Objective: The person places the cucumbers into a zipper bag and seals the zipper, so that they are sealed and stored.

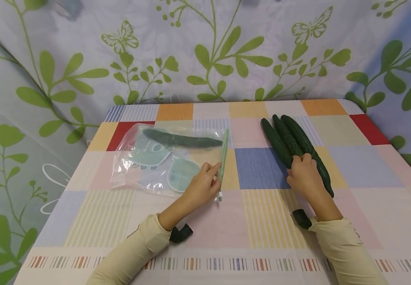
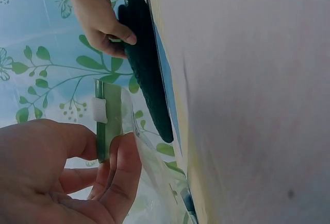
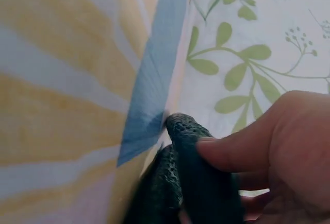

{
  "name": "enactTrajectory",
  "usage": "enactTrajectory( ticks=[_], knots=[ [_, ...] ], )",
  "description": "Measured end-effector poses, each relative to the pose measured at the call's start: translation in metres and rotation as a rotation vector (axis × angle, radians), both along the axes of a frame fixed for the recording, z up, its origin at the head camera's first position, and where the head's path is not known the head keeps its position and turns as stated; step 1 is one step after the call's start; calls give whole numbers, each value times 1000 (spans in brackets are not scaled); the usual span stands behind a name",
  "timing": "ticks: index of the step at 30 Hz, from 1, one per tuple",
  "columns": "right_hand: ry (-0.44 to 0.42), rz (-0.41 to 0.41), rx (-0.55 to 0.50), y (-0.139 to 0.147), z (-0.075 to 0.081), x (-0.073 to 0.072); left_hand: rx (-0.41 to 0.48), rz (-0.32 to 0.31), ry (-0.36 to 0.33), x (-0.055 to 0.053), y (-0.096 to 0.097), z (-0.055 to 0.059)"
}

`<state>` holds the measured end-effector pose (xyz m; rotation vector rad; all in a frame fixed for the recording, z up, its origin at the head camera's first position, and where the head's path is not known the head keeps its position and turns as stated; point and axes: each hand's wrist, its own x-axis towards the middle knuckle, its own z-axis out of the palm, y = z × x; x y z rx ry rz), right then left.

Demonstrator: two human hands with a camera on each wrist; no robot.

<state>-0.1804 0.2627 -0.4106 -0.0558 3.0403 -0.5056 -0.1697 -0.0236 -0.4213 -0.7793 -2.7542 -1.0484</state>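
On the left of the table lies a clear zip bag (image 1: pixel 139 180) printed with pale green shapes. Inside it is one dark green cucumber (image 1: pixel 182 139). My left hand (image 1: pixel 202 186) pinches the bag's green zip strip (image 2: pixel 107 123) between thumb and fingers, and a white slider (image 2: pixel 99 110) sits on that strip. To the right, three cucumbers (image 1: pixel 280 134) lie side by side. My right hand (image 1: pixel 306 174) grips one of them near its closer end, the thumb pressed on its skin in the right wrist view. The fingers beneath are partly hidden.
A patchwork-patterned cloth (image 1: pixel 262 168) covers the table. Behind it hangs a pale curtain (image 1: pixel 177 47) with green leaves and butterflies. Dark wrist bands (image 1: pixel 181 233) show at both sleeve cuffs.
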Motion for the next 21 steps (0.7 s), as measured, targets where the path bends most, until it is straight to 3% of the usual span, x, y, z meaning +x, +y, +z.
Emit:
enactTrajectory(
  ticks=[5, 21],
  knots=[
    [25, -4, -122, 9, 4, -1, -1, 1, 0, 0, 0, 0],
    [169, 31, -249, 41, 15, 1, 11, 7, 7, 0, 1, 0]
  ],
)
